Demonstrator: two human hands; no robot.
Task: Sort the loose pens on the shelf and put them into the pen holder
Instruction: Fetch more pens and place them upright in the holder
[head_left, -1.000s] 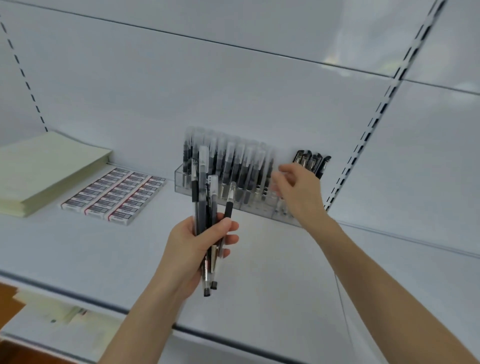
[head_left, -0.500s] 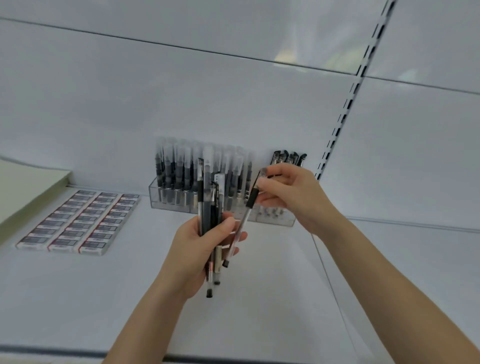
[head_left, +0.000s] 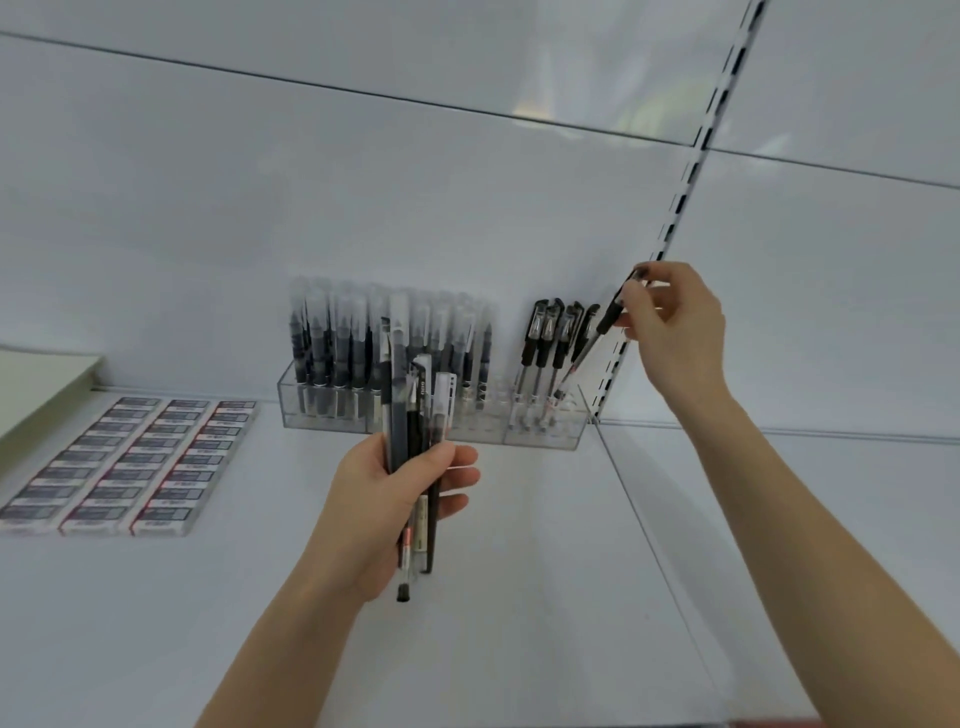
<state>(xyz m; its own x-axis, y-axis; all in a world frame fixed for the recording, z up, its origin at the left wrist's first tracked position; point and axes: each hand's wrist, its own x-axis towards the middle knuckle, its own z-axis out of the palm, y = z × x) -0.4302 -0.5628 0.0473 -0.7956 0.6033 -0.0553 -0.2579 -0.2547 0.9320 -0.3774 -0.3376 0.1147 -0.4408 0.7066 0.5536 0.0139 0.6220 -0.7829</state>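
One pen (head_left: 607, 318) slants tip-down into the right end of the holder (head_left: 540, 441), beside other black-capped pens. The right hand (head_left: 675, 338) pinches its cap end w/ curled fingers; the left hand (head_left: 384, 514) grips a bundle (head_left: 400, 400) upright, in front of the holder, above the shelf (head_left: 519, 623). Pens prob. light, stiff, smooth, so may slip; best held near the cap, steering tip into a slot.

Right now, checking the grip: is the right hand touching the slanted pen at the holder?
Touching. The head view shows the right hand pinching the slanted pen by its black cap, fingertips pressed on it.
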